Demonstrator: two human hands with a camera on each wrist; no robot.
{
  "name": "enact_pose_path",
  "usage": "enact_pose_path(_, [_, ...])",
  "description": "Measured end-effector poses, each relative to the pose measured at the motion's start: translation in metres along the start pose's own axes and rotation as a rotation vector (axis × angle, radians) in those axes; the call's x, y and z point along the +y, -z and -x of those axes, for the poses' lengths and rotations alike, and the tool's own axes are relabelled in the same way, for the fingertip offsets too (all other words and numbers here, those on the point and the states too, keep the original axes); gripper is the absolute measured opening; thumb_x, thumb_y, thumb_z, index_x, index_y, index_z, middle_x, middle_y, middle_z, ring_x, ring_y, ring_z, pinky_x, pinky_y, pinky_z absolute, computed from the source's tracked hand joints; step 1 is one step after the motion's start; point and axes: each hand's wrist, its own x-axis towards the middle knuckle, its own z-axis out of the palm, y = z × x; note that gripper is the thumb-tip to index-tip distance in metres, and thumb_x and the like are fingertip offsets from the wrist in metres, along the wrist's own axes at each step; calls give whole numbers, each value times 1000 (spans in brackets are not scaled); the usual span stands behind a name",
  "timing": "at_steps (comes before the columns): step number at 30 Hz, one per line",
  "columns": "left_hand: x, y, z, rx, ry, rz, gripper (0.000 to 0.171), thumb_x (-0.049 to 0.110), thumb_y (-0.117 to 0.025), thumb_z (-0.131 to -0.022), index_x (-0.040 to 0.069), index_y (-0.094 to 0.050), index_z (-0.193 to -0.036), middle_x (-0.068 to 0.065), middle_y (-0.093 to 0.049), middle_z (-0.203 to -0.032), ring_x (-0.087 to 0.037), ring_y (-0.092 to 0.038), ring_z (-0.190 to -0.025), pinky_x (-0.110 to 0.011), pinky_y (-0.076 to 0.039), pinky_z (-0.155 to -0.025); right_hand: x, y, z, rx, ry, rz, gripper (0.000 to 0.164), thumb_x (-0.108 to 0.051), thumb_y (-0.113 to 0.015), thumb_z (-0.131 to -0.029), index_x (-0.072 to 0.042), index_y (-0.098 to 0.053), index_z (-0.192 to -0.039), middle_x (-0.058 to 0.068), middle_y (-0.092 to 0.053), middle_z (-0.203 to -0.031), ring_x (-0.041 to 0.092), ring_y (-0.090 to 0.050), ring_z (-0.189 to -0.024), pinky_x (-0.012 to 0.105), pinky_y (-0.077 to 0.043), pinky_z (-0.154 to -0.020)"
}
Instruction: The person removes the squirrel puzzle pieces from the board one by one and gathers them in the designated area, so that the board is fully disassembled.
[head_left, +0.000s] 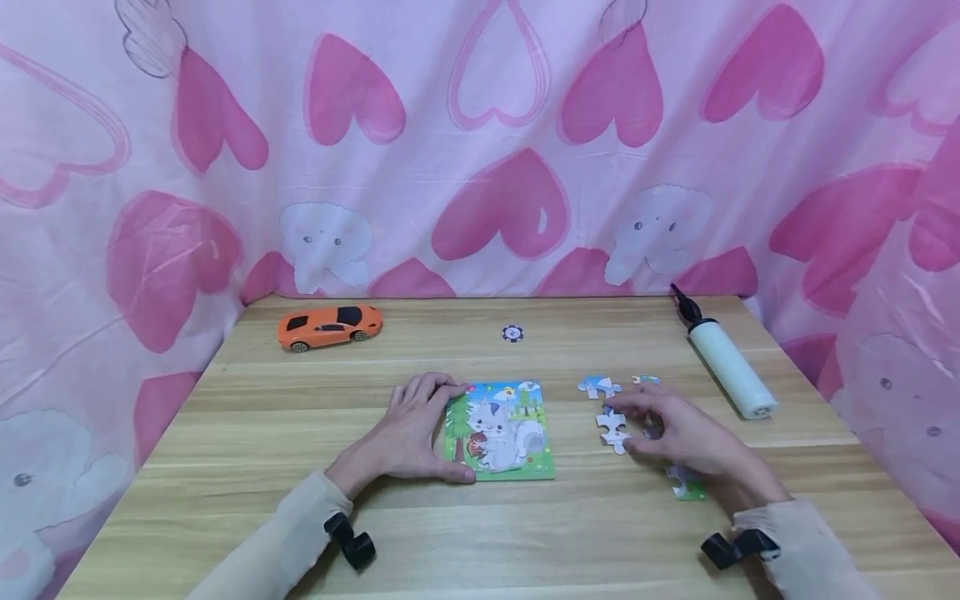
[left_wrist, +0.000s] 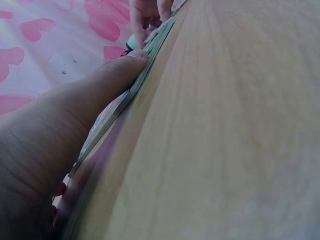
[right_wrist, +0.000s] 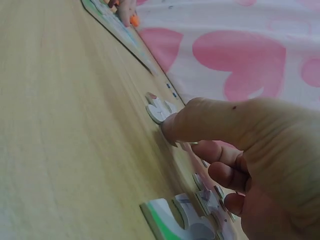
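Head view: a pale puzzle piece (head_left: 612, 423) lies on the bench (head_left: 480, 537) at 9 o'clock from the right hand (head_left: 678, 429), the nearer of the two; its long axis runs roughly 12 to 6. The right grip is drawn in narrow, forefinger near the piece's upper end, thumb at its 4 o'clock side, seemingly a light pinch; the right wrist view shows the thumb tip against it but hides the forefinger. Farther toward 9 o'clock, apart from the piece, sits the picture board (head_left: 506, 437). The left hand (head_left: 408, 429) holds it from its 9 o'clock side, grip spread wide, fingers at the 11 o'clock corner, thumb by the 7 o'clock one.
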Motion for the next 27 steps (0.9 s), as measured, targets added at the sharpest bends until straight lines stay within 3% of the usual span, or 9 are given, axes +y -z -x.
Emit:
enact_pose_path(12, [0, 1, 1, 0, -1, 4, 131, 94, -82, -69, 21, -43, -170, -3, -39, -164, -29, -35, -149, -60, -26, -123, -2, -1, -1, -23, -29, 47, 62, -34, -90, -96, -27, -68, -154, 3, -62, -146, 20, -57, -120, 41, -52, -101])
enact_pose_path(27, [-2, 0, 0, 4, -1, -6, 132, 97, -79, -68, 21, -44, -170, -2, -39, -164, -28, -34, -151, -59, -26, -123, -4, -2, -3, -33, -58, 67, 63, -30, -90, -96, -28, -68, -155, 5, -61, -147, 23, -55, -120, 45, -52, -100])
